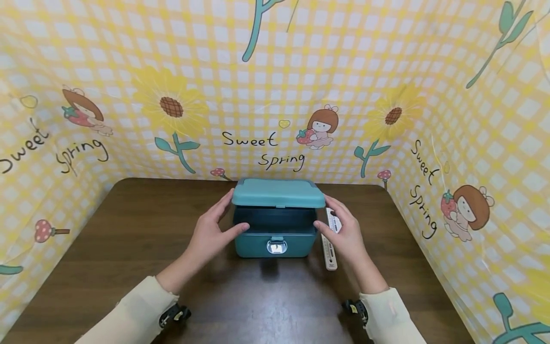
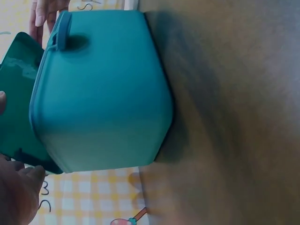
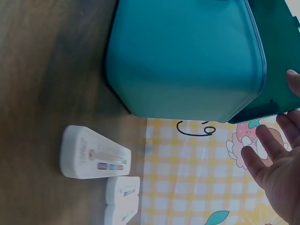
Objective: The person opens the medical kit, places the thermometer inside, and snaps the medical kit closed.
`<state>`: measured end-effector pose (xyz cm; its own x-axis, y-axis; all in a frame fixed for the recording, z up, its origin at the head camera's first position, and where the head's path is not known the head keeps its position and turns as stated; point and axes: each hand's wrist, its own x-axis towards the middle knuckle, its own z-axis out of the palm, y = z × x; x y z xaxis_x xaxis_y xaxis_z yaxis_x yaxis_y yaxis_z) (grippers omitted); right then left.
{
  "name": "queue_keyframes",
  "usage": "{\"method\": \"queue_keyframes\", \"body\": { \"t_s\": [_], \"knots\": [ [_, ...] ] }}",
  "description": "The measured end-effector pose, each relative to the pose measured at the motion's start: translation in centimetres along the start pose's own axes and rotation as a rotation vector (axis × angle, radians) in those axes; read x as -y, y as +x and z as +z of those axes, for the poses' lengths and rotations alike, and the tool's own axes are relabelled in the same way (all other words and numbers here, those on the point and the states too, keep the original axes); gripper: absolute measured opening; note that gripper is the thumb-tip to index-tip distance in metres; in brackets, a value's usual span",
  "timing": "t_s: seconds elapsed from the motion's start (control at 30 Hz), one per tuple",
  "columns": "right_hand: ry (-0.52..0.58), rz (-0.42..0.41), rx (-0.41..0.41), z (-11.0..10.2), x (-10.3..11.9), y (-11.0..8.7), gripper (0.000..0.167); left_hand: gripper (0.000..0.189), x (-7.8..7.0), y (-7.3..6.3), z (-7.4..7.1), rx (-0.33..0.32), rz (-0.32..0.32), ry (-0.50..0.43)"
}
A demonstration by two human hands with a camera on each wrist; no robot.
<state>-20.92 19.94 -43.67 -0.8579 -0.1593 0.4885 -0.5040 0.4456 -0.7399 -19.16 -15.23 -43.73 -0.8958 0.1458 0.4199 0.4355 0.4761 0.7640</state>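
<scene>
A teal storage box [image 1: 253,245] with a silver front clasp [image 1: 277,246] stands with its lid [image 1: 277,192] raised, its dark inside showing at the front. My left hand [image 1: 211,230] is at the lid's left end, fingers along the side and thumb extended toward the opening. Across from it, my right hand [image 1: 346,234] has its fingertips at the lid's right edge and its thumb near the front. In the right wrist view, the fingers [image 3: 269,140] spread out fairly straight beside the lid. Most of the interior is hidden.
Right of the box, white slim cases [image 3: 96,152] with printed labels lie on the brown wooden table [image 1: 142,239]. A yellow checked cloth [image 1: 240,105] with flower and figure prints hangs behind and at both sides. Black wrist straps [image 1: 174,314] sit at the sleeve cuffs.
</scene>
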Motion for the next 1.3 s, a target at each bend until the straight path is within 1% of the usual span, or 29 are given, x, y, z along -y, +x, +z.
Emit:
{"method": "queue_keyframes", "body": {
  "t_s": [0.13, 0.23, 0.4, 0.57, 0.8, 1.0, 1.17, 1.3],
  "knots": [
    [-0.005, -0.019, 0.012, -0.5, 0.1, 1.0, 0.066, 0.088, -0.4, 1.0, -0.7, 0.005, 0.007, 0.006],
    [-0.012, -0.015, 0.014, -0.9, 0.3, 1.8, 0.064, 0.086, -0.7, 1.8, -1.1, -0.001, 0.014, 0.003],
    [-0.006, -0.016, 0.000, -1.1, 0.4, 3.2, 0.062, 0.085, -1.1, 2.9, -1.3, -0.011, 0.018, -0.011],
    [-0.012, -0.020, -0.002, -1.1, 0.5, 4.5, 0.061, 0.084, -1.2, 4.0, -1.4, -0.034, 0.019, 0.018],
    [-0.037, -0.025, -0.009, -1.1, 0.3, 6.2, 0.061, 0.079, -0.8, 5.8, -1.5, -0.065, 0.033, 0.008],
    [-0.057, -0.002, 0.013, -0.6, -0.1, 7.2, 0.067, 0.079, -0.2, 6.9, -1.5, -0.065, 0.022, 0.006],
    [-0.096, 0.028, 0.031, 0.0, -0.8, 7.6, 0.073, 0.076, 0.8, 7.8, -1.2, -0.049, 0.011, 0.019],
    [-0.150, 0.057, 0.054, 0.6, -1.7, 7.7, 0.078, 0.079, 1.8, 8.0, -0.7, -0.006, -0.009, 0.062]
  ]
}}
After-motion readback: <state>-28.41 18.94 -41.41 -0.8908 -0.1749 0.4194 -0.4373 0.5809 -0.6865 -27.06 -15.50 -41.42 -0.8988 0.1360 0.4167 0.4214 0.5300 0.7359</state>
